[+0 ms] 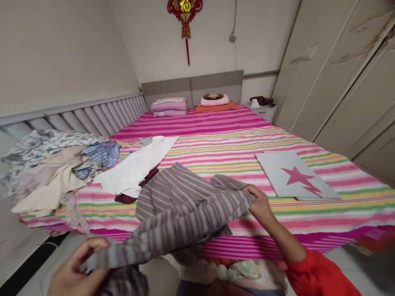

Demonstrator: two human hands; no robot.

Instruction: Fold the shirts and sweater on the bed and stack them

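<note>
Evidently mid-fold: the left hand (72, 271) at seven o'clock and the right hand (261, 203) at four o'clock each pinch the striped garment (182, 213), stretched over the bed (339, 201) edge. Next it probably needs flattening.

Brightness: even, soft indoor light; the source itself is out of frame.
Shadows: faint, only a thin dark band under the striped garment (185, 213) where it hangs off the bed (234, 139).
Glare: none; the walls look flat and slightly grey.
Blur: the left hand (75, 269) at the bottom edge is smeared and out of focus; the right hand (261, 203) is sharper.
Distortion: wide-angle bending; the wardrobe (345, 82) leans, and the bed edge curves.
</note>
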